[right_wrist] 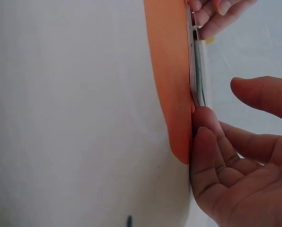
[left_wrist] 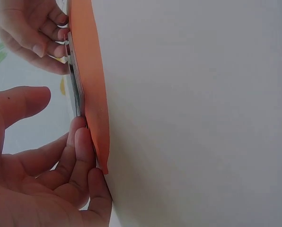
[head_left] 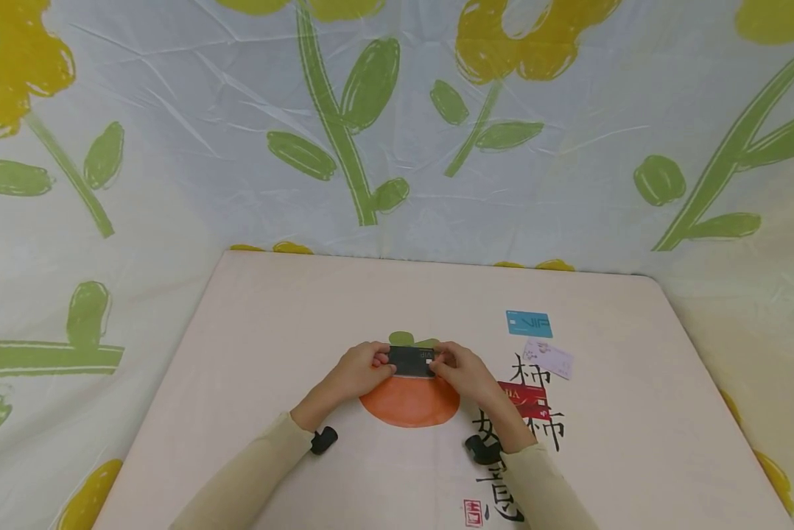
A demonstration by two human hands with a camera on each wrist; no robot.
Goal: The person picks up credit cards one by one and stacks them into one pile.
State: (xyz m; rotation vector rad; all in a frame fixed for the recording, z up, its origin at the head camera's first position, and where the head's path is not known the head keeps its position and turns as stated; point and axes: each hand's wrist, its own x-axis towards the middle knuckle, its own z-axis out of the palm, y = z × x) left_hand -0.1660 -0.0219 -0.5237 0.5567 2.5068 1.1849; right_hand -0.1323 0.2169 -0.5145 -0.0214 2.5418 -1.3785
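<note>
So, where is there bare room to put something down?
Bare: between the left sleeve and the left edge of the table, and from the lilac card to the right edge. Crowded: where left grip and right grip hold the black card, and around the blue card and red card.

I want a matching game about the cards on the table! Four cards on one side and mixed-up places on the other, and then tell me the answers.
Cards:
1. Black card
2. Blue card
3. Red card
4. Pale purple card

Places, seen from the head camera:
A. Partly hidden behind the right arm
B. Between the blue card and the red card
C. Between the left hand and the right hand
D. Nearest the far edge of the table

Right pairs: 1-C, 2-D, 3-A, 4-B
</note>
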